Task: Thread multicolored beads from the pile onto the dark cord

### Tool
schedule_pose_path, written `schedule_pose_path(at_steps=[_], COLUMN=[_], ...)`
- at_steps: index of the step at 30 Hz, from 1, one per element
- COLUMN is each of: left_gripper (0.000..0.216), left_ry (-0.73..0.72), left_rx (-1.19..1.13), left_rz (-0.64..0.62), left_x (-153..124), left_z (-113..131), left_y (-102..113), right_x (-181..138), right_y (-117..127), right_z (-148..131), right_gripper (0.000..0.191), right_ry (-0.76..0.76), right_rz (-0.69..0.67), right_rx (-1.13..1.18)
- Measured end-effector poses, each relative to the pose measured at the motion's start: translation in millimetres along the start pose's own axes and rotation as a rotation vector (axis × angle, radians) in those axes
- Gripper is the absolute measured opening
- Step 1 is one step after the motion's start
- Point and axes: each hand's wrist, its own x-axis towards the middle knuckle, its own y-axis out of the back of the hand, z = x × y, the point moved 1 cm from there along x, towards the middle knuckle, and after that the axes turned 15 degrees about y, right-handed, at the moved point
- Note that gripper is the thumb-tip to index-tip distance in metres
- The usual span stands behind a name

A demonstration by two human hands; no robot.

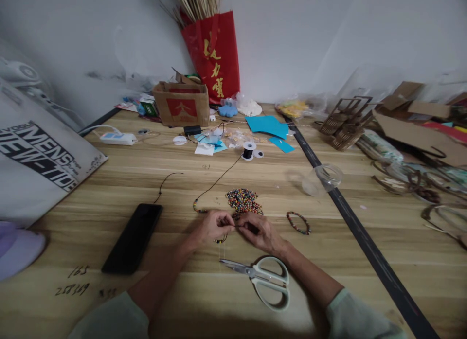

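Observation:
Close together at mid-table, both hands pinch a dark beading cord (237, 226). My left hand (216, 224) has thumb and fingertips closed at the cord's left side. My right hand (260, 232) grips it from the right, fingers curled. Strung beads (199, 208) emerge behind my left hand, and their cord runs up to a black thread spool (249, 151). A few more beads (221, 240) dangle below the left fingers. Just beyond the hands lies a pile of multicoloured loose beads (243, 201). Scissors (260, 276) with pale green handles rest nearer, and a beaded bracelet (298, 223) lies to the right.
A black phone (132, 239) lies left of my forearm. A clear round container (322, 179) stands right of the beads, near a dark strip (350, 217) across the table. Blue sheets (267, 127), a cardboard box (181, 104) and a red bag (215, 57) are at the back.

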Motion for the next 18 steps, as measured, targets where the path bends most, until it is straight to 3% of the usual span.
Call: schedule_pose_path(at_steps=[18], left_gripper=[0.015], left_ry=[-0.004], left_rx=[-0.037], left_rz=[-0.001], left_x=[0.2], left_z=[1.2], left_y=[-4.0], right_x=[0.9], right_y=[0.2], right_z=[-0.2], right_gripper=[0.009], right_ry=[0.005], right_rz=[-0.022], right_rx=[0.020])
